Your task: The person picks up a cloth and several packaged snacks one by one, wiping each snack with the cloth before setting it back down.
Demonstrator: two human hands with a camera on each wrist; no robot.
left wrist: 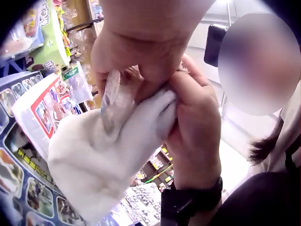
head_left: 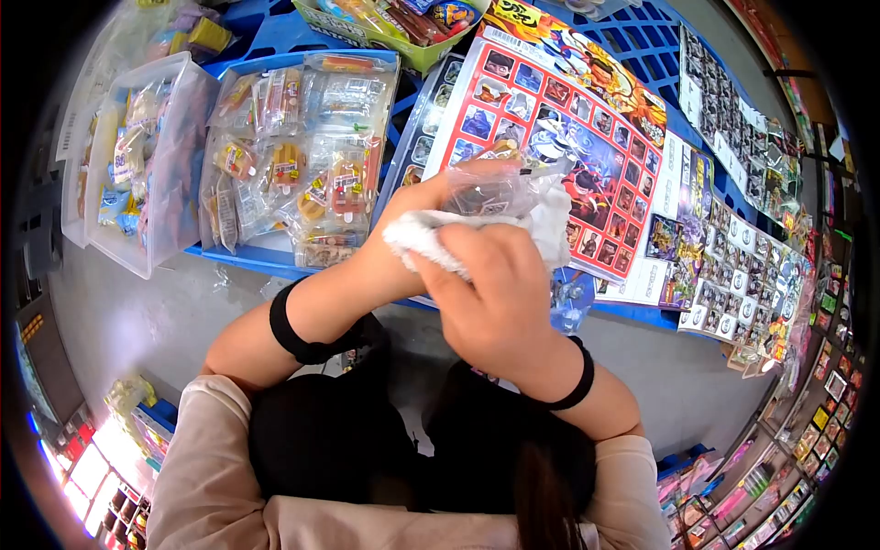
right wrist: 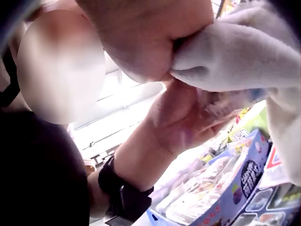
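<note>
Notes: white cloth [head_left: 417,240] and clear plastic packet [head_left: 486,194], one to each hand.
We saw the right hand [head_left: 495,284] closed, fingers curled on the cloth; the left hand [head_left: 417,206] curled around the packet, against the cloth and above the red-bordered sheet [head_left: 632,202]. Cloth and right hand blocked our head view of the left fingers and part of the sheet. To the left we logged a blue box [right wrist: 223,200] of wrapped packets, then a translucent tub [head_left: 151,247]; farther off, a green box [head_left: 417,57] on blue latticework [head_left: 642,27].
</note>
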